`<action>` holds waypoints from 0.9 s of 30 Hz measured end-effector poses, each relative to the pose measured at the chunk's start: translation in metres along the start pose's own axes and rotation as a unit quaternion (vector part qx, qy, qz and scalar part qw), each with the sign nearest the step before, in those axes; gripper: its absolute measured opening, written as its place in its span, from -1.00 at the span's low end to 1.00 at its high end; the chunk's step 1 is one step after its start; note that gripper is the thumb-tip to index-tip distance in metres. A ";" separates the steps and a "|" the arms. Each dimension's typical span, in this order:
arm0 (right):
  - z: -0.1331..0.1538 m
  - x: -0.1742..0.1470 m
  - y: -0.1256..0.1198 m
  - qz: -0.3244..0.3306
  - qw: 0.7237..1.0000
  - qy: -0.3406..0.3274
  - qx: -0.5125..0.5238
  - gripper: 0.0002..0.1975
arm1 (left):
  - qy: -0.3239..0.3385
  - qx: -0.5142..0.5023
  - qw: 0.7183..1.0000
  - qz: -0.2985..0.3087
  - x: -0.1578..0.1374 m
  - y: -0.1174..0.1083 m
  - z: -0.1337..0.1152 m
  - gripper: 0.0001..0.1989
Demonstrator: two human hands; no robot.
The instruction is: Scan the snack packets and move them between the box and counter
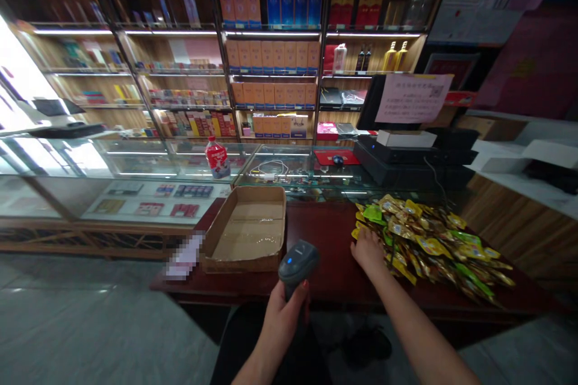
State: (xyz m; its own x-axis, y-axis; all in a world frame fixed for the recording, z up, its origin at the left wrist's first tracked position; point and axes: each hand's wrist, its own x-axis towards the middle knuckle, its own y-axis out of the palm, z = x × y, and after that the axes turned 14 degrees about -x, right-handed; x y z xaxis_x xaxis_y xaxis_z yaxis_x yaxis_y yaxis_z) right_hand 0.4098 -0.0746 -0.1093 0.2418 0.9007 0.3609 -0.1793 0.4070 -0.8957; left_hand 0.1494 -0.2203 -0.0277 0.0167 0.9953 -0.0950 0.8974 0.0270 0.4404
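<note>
My left hand [285,307] is wrapped around the handle of a dark grey barcode scanner [298,260], which shows a small blue light and is held up at the table's front edge. My right hand [368,251] is at the left side of a pile of snack packets [424,237], gold, yellow and green and shiny. Its fingers are bent onto a yellow packet [356,232] at the pile's edge, with the fingertips partly hidden. A shallow open cardboard box [246,266] lies to the left of the scanner, with its brown bottom showing.
Everything rests on a dark red wooden table [316,222]. Behind it is a glass counter [180,162] with a red-labelled bottle [217,157], a white cable [271,169] and a mouse [338,160]. A monitor [374,102] stands at the back right. Shelves of boxes line the wall.
</note>
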 end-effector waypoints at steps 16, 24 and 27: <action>0.029 -0.053 0.043 -0.009 0.985 0.032 0.167 -0.43 | -0.071 0.032 0.996 -0.051 0.000 -0.031 0.045 -0.46; 0.016 -0.053 0.055 -0.039 0.936 0.122 0.327 -0.46 | -0.074 0.049 0.996 -0.034 0.011 -0.023 0.021 -0.44; 0.020 -0.055 0.054 -0.020 0.920 0.126 0.370 -0.48 | -0.080 0.070 0.994 -0.017 0.011 -0.013 0.011 -0.45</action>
State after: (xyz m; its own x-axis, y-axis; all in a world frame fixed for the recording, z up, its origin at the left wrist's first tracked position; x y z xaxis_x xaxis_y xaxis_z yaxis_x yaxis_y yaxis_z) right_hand 0.3675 -0.0992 -0.1726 0.4585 0.8571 0.2350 -0.7432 0.5148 -0.4274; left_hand 0.1430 -0.2107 -0.0443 0.0449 0.9660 -0.2545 0.9513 0.0365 0.3061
